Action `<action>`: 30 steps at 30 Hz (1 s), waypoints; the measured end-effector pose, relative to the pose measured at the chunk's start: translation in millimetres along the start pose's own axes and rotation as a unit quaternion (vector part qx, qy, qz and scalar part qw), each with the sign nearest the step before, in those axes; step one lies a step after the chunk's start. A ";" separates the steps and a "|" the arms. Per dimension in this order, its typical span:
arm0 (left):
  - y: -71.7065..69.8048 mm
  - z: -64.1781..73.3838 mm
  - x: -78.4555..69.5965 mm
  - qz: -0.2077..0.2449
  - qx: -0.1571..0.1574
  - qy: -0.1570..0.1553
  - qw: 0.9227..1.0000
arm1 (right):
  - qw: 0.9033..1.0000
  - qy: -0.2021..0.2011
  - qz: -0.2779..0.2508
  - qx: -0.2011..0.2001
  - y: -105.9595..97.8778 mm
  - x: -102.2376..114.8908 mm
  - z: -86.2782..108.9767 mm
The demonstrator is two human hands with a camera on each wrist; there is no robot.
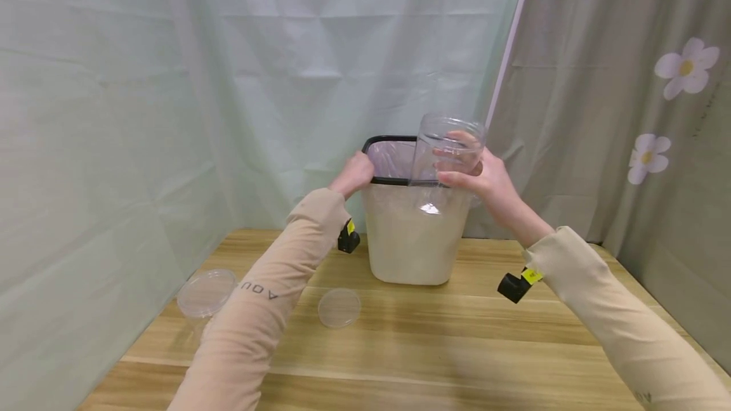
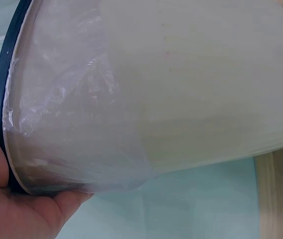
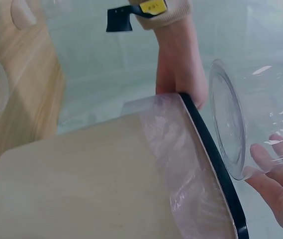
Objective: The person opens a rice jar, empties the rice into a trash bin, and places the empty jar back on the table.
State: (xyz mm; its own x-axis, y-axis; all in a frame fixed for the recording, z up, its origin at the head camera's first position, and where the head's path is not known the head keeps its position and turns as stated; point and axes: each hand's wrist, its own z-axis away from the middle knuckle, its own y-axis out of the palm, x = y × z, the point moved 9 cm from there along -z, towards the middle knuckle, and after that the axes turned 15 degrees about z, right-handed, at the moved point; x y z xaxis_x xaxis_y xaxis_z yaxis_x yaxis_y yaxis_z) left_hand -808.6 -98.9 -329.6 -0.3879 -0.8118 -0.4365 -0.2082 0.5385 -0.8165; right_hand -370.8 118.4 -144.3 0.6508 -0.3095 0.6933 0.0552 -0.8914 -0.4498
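A cream trash bin (image 1: 417,240) with a black rim (image 1: 391,181) stands upright on the table, lined with a clear plastic bag (image 2: 66,84) folded over its edge. My left hand (image 1: 355,173) grips the rim at the bin's left side, thumb and fingers on either side of it in the left wrist view. A clear plastic jar (image 1: 436,144) is in my right hand (image 1: 485,176), fingers wrapped around its side. The jar is tilted, and its lower end overlaps the bin's front rim in the head view; the right wrist view shows its round base (image 3: 229,119) right by the rim.
A clear round lid (image 1: 339,307) lies flat on the wooden table (image 1: 434,347) in front of the bin. Another clear container (image 1: 207,293) stands at the left, partly behind my left sleeve. Curtains (image 1: 354,49) hang behind and along both sides.
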 end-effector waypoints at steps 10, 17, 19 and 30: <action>-4.4 4.7 -4.3 0.003 -0.007 0.025 1.000 | 1.000 -0.010 0.018 0.020 15.7 1.2 14.4; -14.4 16.9 -13.9 0.023 -0.010 0.016 1.000 | 0.999 0.005 0.026 0.024 22.4 -4.4 23.1; -12.9 14.4 -12.2 0.019 -0.008 0.019 1.000 | 0.999 0.004 0.025 0.026 24.1 -6.0 24.8; -7.1 5.3 -5.6 0.002 -0.005 0.026 1.000 | 0.999 0.000 0.019 0.036 36.3 -18.0 30.3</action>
State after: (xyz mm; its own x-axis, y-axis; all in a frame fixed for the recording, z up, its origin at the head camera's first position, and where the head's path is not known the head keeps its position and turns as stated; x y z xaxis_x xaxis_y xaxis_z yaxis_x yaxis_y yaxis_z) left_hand -800.2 -99.4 -323.4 -0.4350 -0.7968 -0.4195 -0.2151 0.5443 -0.8109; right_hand -357.6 101.7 -190.2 0.6532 -0.3424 0.6753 0.0852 -0.8530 -0.5150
